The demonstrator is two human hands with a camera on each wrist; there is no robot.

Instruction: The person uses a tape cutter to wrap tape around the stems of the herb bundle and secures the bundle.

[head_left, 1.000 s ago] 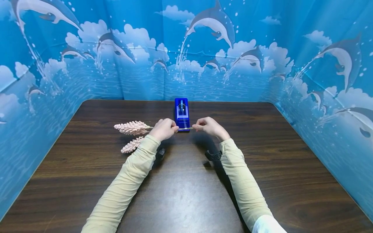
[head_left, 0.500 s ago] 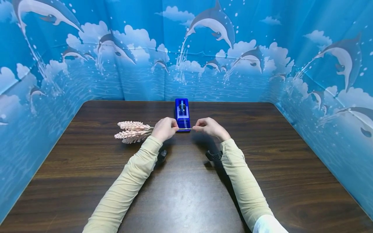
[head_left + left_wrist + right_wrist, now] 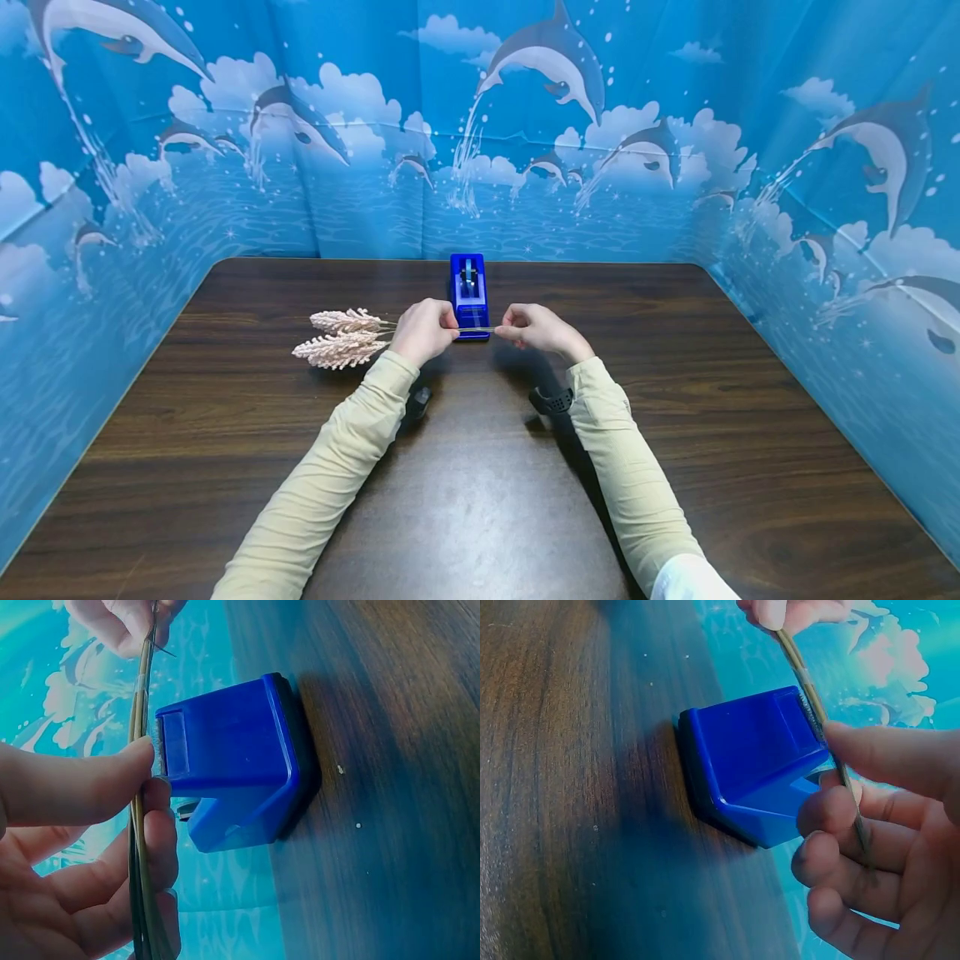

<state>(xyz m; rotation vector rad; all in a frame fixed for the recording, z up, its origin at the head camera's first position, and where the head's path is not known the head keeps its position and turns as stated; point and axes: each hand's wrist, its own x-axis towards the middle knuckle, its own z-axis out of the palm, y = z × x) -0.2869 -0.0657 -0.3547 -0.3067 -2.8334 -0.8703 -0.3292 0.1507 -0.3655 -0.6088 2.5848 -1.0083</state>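
Note:
Pale pink artificial flower sprigs (image 3: 341, 348) extend leftward past my left hand (image 3: 423, 332). Their thin greenish stems (image 3: 140, 817) lie in a bundle, pinched between that hand's thumb and fingers. My right hand (image 3: 542, 331) pinches the other end of the stems, which run across its fingers in the right wrist view. Between the two hands the stems pass along the toothed front edge of a blue tape dispenser (image 3: 468, 287). A shiny clear band, seemingly tape, shows on the stems (image 3: 804, 675) there. The hidden side of the bundle cannot be seen.
The dark wooden table (image 3: 480, 483) has the dispenser standing near its back edge. Small white specks (image 3: 340, 770) lie on the wood. A blue curtain (image 3: 360, 208) printed with dolphins surrounds the table. Black straps (image 3: 551, 401) sit at the wrists.
The flower heads have turned and shifted; the lower one, apart a second ago, now lies close beside the others. Both hands stay almost in place, with slight finger movement. The dispenser has not moved.

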